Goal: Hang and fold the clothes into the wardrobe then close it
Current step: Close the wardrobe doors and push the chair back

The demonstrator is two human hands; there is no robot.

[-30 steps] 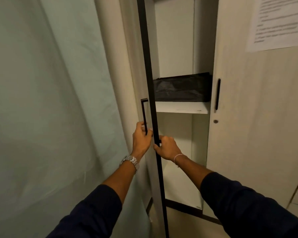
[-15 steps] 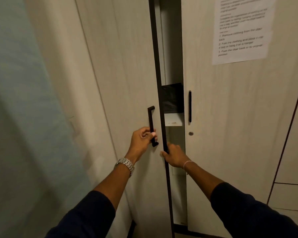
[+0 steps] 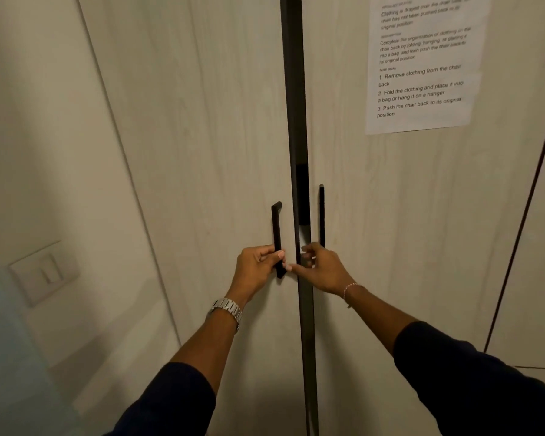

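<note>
Wardrobe left door [image 3: 202,184] sits a sliver ajar, its dark edge running vertical — left hand [image 3: 258,269] pinches the bar handle [image 3: 277,237] low down, right hand [image 3: 324,269] just beside with fingers loosely curled at the gap; closure lies straight ahead

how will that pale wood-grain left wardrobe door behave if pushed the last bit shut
The pale wood-grain left wardrobe door is a tall flat panel, so it probably swings stiffly without flexing. Only a narrow gap remains, so a light push likely closes it. The left hand grips its black bar handle, which should give firm, non-slip control.
</note>
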